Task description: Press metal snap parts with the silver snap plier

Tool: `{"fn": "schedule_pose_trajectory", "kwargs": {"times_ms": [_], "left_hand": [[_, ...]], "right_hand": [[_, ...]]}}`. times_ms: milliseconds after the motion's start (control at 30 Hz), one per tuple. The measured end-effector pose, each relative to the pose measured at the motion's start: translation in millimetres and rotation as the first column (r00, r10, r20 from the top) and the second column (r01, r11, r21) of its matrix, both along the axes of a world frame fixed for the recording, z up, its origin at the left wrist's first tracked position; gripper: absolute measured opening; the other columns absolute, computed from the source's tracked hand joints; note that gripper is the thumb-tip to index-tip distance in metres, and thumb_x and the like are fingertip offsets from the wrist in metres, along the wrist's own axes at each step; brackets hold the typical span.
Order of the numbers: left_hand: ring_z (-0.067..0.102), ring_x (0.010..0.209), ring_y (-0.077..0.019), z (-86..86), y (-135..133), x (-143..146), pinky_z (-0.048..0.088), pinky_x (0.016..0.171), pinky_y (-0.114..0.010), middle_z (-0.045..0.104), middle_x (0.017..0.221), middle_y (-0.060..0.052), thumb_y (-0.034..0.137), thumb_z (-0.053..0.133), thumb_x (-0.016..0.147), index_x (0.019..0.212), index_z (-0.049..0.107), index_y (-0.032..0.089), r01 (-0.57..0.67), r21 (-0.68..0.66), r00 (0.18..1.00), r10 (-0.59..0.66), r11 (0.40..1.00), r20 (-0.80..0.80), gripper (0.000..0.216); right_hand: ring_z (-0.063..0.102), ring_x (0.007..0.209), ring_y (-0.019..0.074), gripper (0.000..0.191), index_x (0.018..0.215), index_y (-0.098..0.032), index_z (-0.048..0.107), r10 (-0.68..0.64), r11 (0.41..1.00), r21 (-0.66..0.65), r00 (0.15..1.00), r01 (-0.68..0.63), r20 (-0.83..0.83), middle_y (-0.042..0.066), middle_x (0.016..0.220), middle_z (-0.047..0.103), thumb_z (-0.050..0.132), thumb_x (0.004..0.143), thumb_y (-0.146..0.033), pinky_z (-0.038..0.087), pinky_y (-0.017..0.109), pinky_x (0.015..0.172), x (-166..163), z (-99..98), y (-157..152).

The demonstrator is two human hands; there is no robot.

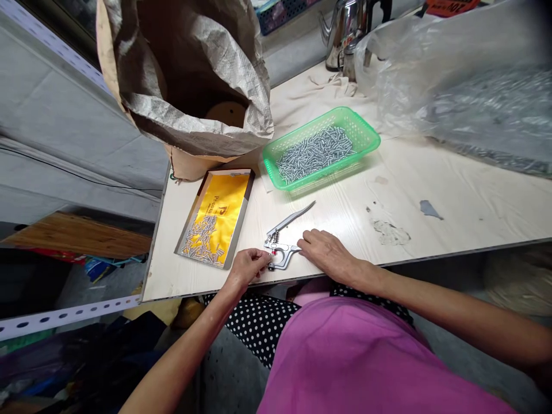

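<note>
A pair of silver snap-fastener pliers (293,217) lies near the table's front edge, its handles spread apart and a red bit showing at the jaw. My right hand (325,251) is closed round the end of its lower handle. At the jaw, the thumb and fingers of my left hand (248,265) are pinched together; whatever is between them is too small to make out. Left of the pliers, a shallow box with a yellow lining (226,190) holds small metal pieces (202,238). Behind them, a green plastic basket (297,185) contains many small silver metal pieces (317,152).
A large open woven sack (194,138) stands at the table's back left. On the right lies a clear plastic bag (414,86) with metal pieces inside. A steel kettle (342,29) stands at the back. A grey scrap (430,209) lies on the pale tabletop (474,201).
</note>
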State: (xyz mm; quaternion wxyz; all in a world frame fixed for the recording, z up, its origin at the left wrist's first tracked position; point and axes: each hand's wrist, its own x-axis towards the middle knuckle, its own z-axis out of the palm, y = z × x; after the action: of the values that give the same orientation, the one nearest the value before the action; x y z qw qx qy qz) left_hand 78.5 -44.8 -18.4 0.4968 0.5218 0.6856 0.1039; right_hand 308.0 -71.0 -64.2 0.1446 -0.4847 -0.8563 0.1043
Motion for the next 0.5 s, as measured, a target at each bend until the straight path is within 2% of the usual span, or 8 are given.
{"fn": "schedule_pose_trajectory", "kwargs": {"times_ms": [133, 333, 500], "left_hand": [[0.044, 0.045, -0.0069, 3.1, 3, 5, 0.036, 0.043, -0.019, 0.054, 0.051, 0.003, 0.041, 0.072, 0.067, 0.072, 0.068, 0.012, -0.003, -0.044, 1.000, 0.003, 0.999, -0.003, 0.030], [0.047, 0.045, -0.0076, 10.3, 14, 12, 0.041, 0.044, -0.019, 0.055, 0.048, 0.004, 0.032, 0.075, 0.066, 0.065, 0.066, 0.013, 0.048, -0.143, 0.996, -0.059, 0.989, -0.070, 0.020], [0.051, 0.048, -0.0093, 13.3, 16, 17, 0.045, 0.046, -0.021, 0.056, 0.049, 0.004, 0.024, 0.075, 0.067, 0.064, 0.063, 0.013, -0.002, -0.219, 0.996, -0.018, 0.976, -0.088, 0.017]], "right_hand": [[0.047, 0.081, 0.0188, 0.012, 0.091, -0.017, 0.059, 0.002, 1.000, 0.001, 1.000, -0.002, -0.011, 0.007, 0.091, 0.058, 0.048, 0.093, -0.014, 0.027, 0.031, 0.067, 0, -3.1, -1], [0.047, 0.081, 0.0192, 0.013, 0.090, -0.018, 0.059, 0.009, 1.000, 0.015, 1.000, -0.009, 0.004, 0.006, 0.090, 0.058, 0.047, 0.093, -0.013, 0.026, 0.033, 0.068, 0, -0.8, 0], [0.047, 0.082, 0.0195, 0.013, 0.090, -0.018, 0.059, 0.012, 0.999, 0.045, 0.999, -0.014, 0.041, 0.006, 0.091, 0.059, 0.048, 0.093, -0.013, 0.025, 0.034, 0.069, -1, 0.7, 4]]}}
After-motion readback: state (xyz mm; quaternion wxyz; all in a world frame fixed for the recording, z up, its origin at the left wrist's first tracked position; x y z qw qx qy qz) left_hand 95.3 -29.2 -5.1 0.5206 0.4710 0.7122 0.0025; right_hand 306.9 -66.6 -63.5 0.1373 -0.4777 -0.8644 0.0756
